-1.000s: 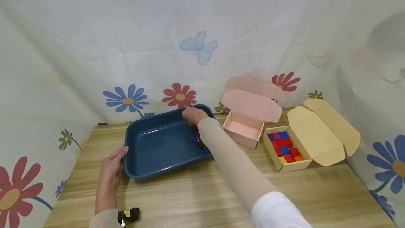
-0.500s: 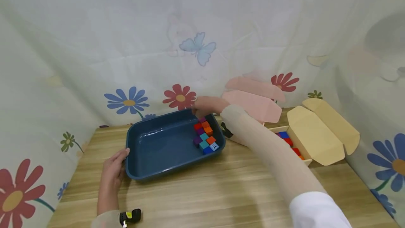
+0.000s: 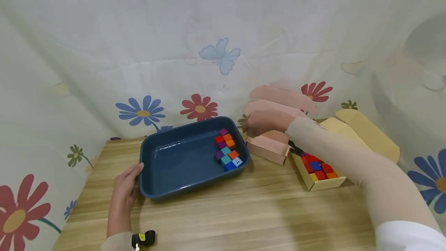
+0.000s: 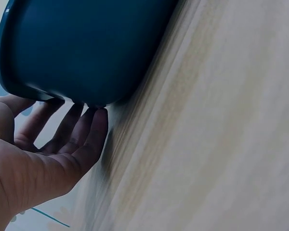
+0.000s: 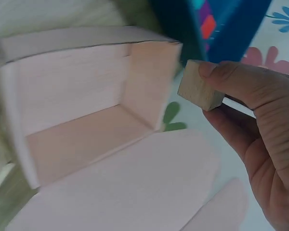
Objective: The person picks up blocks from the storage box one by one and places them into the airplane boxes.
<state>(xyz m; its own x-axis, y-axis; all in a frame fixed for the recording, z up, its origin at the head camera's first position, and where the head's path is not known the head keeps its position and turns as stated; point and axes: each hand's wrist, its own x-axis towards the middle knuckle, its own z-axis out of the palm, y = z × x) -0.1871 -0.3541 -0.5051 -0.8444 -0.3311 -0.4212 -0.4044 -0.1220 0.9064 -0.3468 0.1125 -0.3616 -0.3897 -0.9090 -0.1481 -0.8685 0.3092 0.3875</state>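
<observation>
My right hand (image 3: 261,122) is above the left side of the open pink box (image 3: 266,151). Between thumb and fingers it pinches a plain wooden block (image 5: 198,87), best seen in the right wrist view. The inside of that box shows no blocks. At the left end of the dark blue tray (image 3: 167,193), my left hand (image 3: 124,187) holds the rim, thumb on top; its fingertips meet the outer wall in the left wrist view (image 4: 53,144). Several coloured cubes (image 3: 226,151) in purple, red, orange, teal and blue lie along the tray's right end.
Right of the pink box stands a yellow box (image 3: 328,183), lid open, holding several red, blue, purple, yellow and orange blocks (image 3: 316,167). My right forearm passes over its lid. A flower-printed curtain (image 3: 167,69) hangs behind the wooden table (image 3: 223,220).
My right hand has risen out of the tray's far right corner and travelled right to the pink box, uncovering the coloured cubes. The left hand has stayed at the tray's rim.
</observation>
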